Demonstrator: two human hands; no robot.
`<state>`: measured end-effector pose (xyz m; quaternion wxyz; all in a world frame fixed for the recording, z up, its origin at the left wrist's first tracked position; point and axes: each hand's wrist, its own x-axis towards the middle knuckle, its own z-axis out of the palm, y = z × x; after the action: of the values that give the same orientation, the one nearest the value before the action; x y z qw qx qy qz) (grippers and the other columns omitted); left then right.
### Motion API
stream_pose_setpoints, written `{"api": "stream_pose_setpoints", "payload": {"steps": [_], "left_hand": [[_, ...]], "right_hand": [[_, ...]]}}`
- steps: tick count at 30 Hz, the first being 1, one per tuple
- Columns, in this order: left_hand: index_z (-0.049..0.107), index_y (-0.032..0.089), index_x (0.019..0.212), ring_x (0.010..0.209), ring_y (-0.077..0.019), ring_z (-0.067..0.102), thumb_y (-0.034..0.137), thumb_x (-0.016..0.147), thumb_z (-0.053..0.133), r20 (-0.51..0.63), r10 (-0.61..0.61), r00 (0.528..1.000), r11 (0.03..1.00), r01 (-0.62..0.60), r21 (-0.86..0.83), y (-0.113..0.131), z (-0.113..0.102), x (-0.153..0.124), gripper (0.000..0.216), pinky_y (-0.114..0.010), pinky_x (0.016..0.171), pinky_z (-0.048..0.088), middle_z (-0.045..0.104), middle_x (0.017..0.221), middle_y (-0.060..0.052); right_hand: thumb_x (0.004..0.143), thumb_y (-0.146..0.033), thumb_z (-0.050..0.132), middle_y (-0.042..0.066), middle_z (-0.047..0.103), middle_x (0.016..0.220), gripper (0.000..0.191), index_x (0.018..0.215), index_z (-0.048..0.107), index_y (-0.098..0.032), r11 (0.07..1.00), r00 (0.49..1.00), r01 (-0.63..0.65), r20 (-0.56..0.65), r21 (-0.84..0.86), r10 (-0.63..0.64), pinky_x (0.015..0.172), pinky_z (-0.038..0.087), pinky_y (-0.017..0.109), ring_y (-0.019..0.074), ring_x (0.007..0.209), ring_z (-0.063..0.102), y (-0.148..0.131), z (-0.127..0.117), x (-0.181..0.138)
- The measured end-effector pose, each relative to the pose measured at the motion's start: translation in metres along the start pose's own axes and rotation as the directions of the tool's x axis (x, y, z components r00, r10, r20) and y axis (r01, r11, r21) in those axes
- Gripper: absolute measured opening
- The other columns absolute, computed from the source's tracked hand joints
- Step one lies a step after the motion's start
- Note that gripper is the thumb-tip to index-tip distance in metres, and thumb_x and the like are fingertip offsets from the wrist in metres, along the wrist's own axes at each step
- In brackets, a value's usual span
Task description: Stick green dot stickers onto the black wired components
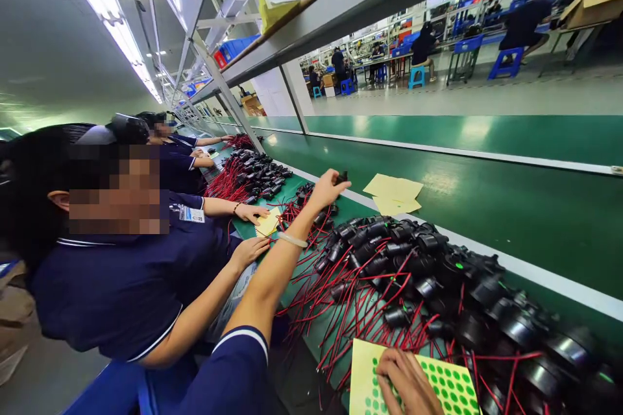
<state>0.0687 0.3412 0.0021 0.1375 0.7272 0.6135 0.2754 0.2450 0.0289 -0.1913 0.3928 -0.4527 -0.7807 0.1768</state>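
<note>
Green tabletop [346,206] carries a heap of glossy, rounded black parts [374,248] trailing thin red wires [511,357]. Left arm stretched forward, the left hand [326,190] pinches a small dark part [343,177] near the white strip [359,196]. Right hand [409,381], fingers bent, rests on a flat yellow sheet [361,363] of round green stickers [455,397]; whether it grips anything, I cannot tell

The navy sleeve [233,373] is edged in white, the bangle [292,240] pale.
</note>
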Motion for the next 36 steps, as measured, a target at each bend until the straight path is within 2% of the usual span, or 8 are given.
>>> {"api": "stream_pose_setpoints", "payload": {"steps": [3,7,11,15,18,24,29,36], "left_hand": [[0.044,0.020,0.111,0.088,-0.0126,0.065,0.039,0.088,0.058,-0.263,0.167,0.950,0.943,-0.232,-0.240,0.013,-0.064,-0.024,0.033,-0.023,0.074,0.049,0.060,0.106,-0.003],[0.049,0.025,0.099,0.077,-0.0116,0.064,0.056,0.071,0.072,-0.679,0.253,0.689,0.525,-0.687,-0.502,0.039,-0.151,-0.102,0.047,-0.021,0.060,0.045,0.057,0.089,0.002],[0.062,0.027,0.093,0.071,-0.0099,0.058,0.054,0.062,0.080,-0.631,0.025,0.776,0.456,-0.570,-0.683,0.060,-0.184,-0.214,0.044,-0.022,0.060,0.046,0.059,0.084,0.004],[0.071,0.029,0.088,0.039,-0.0050,0.025,0.061,0.069,0.068,-0.496,-0.212,0.842,0.478,-0.353,-0.804,0.050,-0.163,-0.309,0.038,-0.025,0.034,0.031,0.052,0.064,0.003],[0.072,0.027,0.087,0.040,-0.0071,0.032,0.057,0.065,0.071,-0.156,-0.359,0.920,0.400,0.001,-0.916,0.030,-0.125,-0.357,0.037,-0.025,0.035,0.025,0.051,0.062,0.000],[0.063,0.022,0.089,0.051,-0.0076,0.042,0.041,0.062,0.082,0.389,-0.373,0.842,0.128,0.462,-0.877,0.017,-0.026,-0.402,0.038,-0.023,0.050,0.034,0.057,0.069,0.000],[0.065,0.019,0.098,0.061,-0.0106,0.050,0.035,0.077,0.071,0.467,-0.260,0.845,0.232,0.524,-0.820,0.029,0.029,-0.403,0.027,-0.025,0.061,0.042,0.063,0.079,-0.002],[0.060,0.021,0.120,0.079,-0.0173,0.061,0.037,0.077,0.067,0.441,-0.261,0.859,0.411,0.512,-0.754,0.028,0.051,-0.395,0.046,-0.033,0.082,0.050,0.063,0.116,-0.008]], "right_hand": [[0.095,-0.026,0.042,0.002,0.062,0.084,0.019,0.086,0.058,-0.025,0.999,0.999,0.045,-0.009,0.021,-0.045,0.070,0.051,0.026,0.0155,0.077,0.060,-0.002,-0.007,0.003],[0.094,-0.026,0.045,0.004,0.062,0.085,0.016,0.086,0.058,-0.024,0.998,0.998,0.063,0.006,0.023,-0.063,0.068,0.051,0.028,0.0167,0.076,0.060,-0.008,-0.018,0.009],[0.094,-0.026,0.043,0.005,0.061,0.085,0.020,0.083,0.058,-0.022,1.000,0.998,0.028,0.063,0.008,-0.029,0.069,0.049,0.032,0.0186,0.077,0.059,-0.017,-0.026,0.013],[0.095,-0.025,0.040,0.006,0.062,0.091,0.020,0.087,0.058,-0.021,0.999,0.988,-0.033,0.152,-0.015,0.034,0.078,0.049,0.035,0.0199,0.085,0.059,-0.020,-0.036,0.013],[0.096,-0.026,0.041,0.007,0.062,0.096,0.019,0.093,0.059,-0.021,0.997,0.981,-0.062,0.183,-0.050,0.070,0.083,0.047,0.037,0.0205,0.091,0.059,-0.020,-0.048,0.013],[0.096,-0.026,0.042,0.007,0.062,0.095,0.018,0.094,0.058,-0.019,0.983,0.981,-0.072,0.164,-0.170,0.100,0.079,0.048,0.037,0.0206,0.088,0.059,-0.021,-0.065,0.015],[0.095,-0.023,0.048,0.004,0.060,0.094,0.013,0.096,0.058,-0.016,0.967,0.975,-0.045,0.199,-0.252,0.097,0.079,0.049,0.035,0.0164,0.087,0.058,-0.023,-0.050,0.024],[0.092,-0.024,0.055,0.003,0.060,0.098,0.010,0.095,0.059,-0.016,0.921,0.973,-0.060,0.183,-0.386,0.140,0.079,0.050,0.035,0.0151,0.088,0.058,-0.027,-0.026,0.022]]}}
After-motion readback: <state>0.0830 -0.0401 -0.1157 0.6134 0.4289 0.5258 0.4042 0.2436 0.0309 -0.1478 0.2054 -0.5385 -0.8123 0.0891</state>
